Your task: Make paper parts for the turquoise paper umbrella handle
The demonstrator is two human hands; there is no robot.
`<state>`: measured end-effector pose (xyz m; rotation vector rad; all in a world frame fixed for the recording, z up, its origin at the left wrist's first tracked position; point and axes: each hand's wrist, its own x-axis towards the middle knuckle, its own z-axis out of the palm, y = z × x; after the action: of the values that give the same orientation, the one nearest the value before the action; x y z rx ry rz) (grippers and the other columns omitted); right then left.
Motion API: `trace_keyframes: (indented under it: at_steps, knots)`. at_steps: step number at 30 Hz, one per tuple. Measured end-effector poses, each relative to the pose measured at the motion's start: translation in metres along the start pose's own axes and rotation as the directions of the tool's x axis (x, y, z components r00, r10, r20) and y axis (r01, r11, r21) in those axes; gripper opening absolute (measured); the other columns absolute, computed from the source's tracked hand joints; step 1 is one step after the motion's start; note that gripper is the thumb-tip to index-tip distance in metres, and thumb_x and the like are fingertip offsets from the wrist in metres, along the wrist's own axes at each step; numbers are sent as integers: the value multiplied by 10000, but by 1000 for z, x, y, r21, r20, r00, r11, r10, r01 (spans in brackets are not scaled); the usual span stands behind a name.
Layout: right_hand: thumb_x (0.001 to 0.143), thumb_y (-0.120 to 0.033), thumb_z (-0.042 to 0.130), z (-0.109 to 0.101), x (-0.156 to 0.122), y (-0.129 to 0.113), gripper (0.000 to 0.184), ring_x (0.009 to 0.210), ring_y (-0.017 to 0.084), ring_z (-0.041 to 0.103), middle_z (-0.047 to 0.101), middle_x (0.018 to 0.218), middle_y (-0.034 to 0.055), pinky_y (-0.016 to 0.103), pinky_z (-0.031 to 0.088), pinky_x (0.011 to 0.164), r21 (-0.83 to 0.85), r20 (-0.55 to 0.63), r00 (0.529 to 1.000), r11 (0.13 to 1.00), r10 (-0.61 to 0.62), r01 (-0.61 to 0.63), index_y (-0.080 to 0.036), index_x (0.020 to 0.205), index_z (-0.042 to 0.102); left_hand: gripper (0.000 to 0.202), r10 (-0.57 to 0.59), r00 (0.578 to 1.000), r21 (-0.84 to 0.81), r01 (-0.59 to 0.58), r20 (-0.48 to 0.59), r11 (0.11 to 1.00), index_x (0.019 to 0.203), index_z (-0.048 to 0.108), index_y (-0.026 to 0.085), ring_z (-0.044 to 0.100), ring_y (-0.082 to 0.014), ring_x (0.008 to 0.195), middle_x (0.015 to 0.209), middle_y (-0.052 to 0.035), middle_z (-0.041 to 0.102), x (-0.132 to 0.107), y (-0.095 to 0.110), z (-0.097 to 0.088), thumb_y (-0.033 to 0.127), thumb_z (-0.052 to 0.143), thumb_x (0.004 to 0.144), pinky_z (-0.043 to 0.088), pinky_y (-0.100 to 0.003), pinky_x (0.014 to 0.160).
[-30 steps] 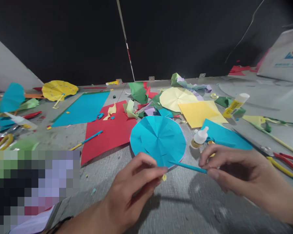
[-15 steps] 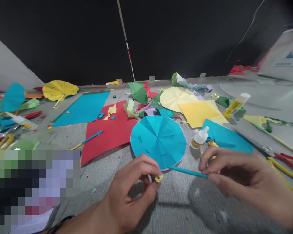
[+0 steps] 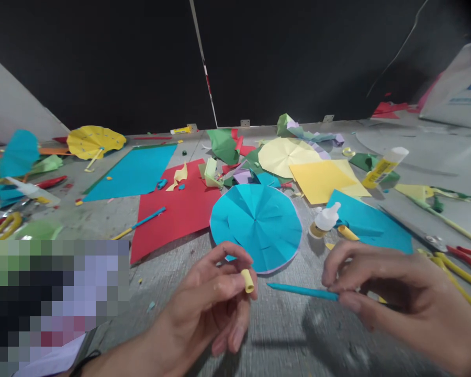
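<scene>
Nearly crosswise, blue stick (image 3: 304,290), tip pointing left

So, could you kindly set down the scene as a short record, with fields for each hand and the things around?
Left hand: holds a pale tube near the fingertips
Right hand: pinches a blue stick
Stick and tube: apart, the stick's pointed end towards the tube
Beyond the hands: blue disc, creased from its centre
Right of the disc: white bottle, upright, beside a yellow roll
Left of the disc: red sheet
</scene>
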<state>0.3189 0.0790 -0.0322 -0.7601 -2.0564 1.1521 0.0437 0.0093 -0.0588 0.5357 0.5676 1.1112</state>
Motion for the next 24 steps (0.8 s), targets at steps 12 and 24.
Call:
trace_keyframes:
  at_steps: [12, 24]
  knots:
    - [951, -249, 752, 6, -4, -2, 74, 818, 119, 736, 748, 927, -17, 182, 602, 739, -71, 36, 999, 997, -4, 6, -308, 906, 763, 119, -27, 999, -33, 28, 25, 999, 915, 700, 155, 680, -88, 406, 760, -20, 775, 5, -8, -7, 260, 749, 941, 463, -84, 335]
    - [954, -256, 741, 9, -3, -7, 92, 787, 155, 739, 743, 890, 13, 227, 605, 691, -147, 22, 1000, 989, -23, 26, -264, 862, 745, 146, 2, 1000, 61, -1, -20, 998, 885, 669, 154, 677, -84, 410, 744, -12, 764, 2, -6, -3, 246, 773, 931, 471, -84, 351]
